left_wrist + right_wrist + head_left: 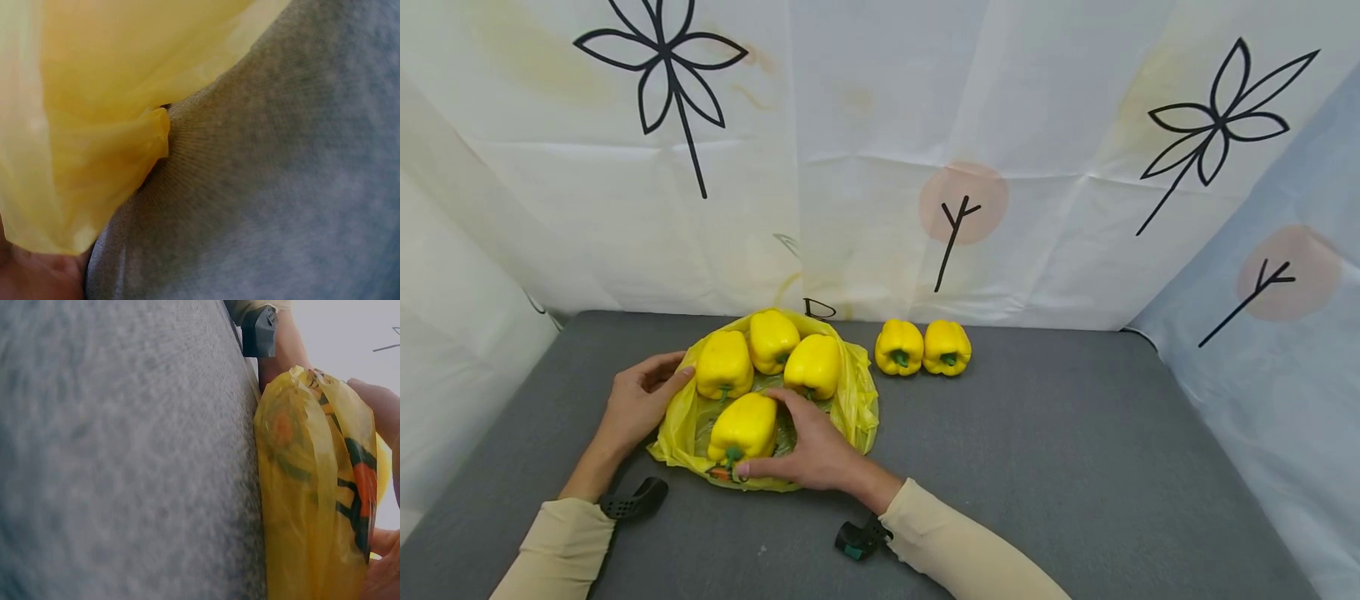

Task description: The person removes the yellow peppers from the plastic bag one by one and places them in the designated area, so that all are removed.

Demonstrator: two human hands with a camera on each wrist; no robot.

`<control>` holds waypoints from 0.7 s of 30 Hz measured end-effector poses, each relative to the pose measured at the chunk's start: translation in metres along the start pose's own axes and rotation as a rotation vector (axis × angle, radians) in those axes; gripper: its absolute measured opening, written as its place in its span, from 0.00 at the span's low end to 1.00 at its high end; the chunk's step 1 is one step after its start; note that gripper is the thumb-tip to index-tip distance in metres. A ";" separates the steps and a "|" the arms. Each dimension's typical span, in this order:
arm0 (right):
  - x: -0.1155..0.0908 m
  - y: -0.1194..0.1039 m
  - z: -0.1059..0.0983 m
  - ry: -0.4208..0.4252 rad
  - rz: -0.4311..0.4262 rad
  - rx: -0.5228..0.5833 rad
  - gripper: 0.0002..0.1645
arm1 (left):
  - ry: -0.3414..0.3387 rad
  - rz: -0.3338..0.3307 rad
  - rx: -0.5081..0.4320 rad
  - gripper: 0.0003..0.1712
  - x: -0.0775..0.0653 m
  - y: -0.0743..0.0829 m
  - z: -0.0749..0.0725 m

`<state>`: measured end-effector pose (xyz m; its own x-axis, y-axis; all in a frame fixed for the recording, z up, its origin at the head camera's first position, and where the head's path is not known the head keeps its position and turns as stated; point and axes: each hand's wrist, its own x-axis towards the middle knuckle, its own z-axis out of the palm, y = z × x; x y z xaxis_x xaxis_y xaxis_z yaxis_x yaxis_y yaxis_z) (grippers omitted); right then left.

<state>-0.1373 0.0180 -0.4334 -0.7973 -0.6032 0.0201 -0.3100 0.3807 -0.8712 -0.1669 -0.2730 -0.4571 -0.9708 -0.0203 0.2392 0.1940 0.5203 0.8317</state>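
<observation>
Left hand (pixel 636 404): you're pinching the yellow bag (pixel 859 400) at its nine o'clock, fingertips hiding behind it.
Right hand (pixel 816 446): you're gripping the front pepper (pixel 741 427), sitting inside at seven o'clock.
Bag print (pixel 364 484): creasing illegibly.

Yellow peppers (pixel 745 423), yellow bag (pixel 859 392) (dark-and-orange print (pixel 364 481)), grey table (pixel 1037 450)
</observation>
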 end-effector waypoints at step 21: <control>-0.005 -0.005 -0.004 0.017 0.030 0.080 0.51 | -0.003 0.006 0.009 0.25 0.000 0.002 0.000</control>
<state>-0.1339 0.0216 -0.4273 -0.8144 -0.5803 0.0008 -0.2439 0.3411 -0.9078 -0.1662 -0.2719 -0.4558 -0.9699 -0.0146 0.2432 0.1991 0.5278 0.8257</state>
